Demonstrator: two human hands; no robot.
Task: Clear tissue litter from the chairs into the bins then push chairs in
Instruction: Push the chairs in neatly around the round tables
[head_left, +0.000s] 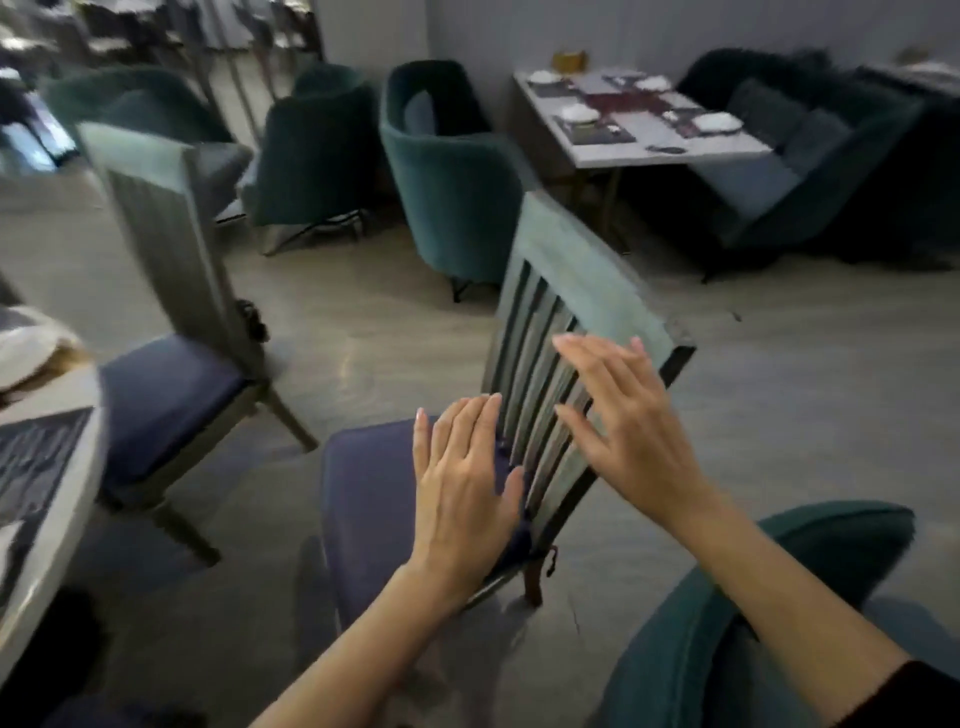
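Note:
A slat-backed wooden chair (576, 280) with a dark blue seat cushion stands in front of me, its back to the right. My left hand (462, 478) is spread flat over the rear of the cushion, fingers straight. My right hand (618, 421) is held open in front of the slats of the backrest, fingers extended. Neither hand holds anything. A second matching chair (171, 384) stands to the left with a bare blue seat. No tissue litter shows on either seat, and no bin is in view.
A round table edge (57, 519) with a placemat and crumpled white napkin sits at the left. A teal armchair (737, 613) is close at the lower right. More teal armchairs (457, 187) and a set rectangular table (639, 135) stand behind, across open grey floor.

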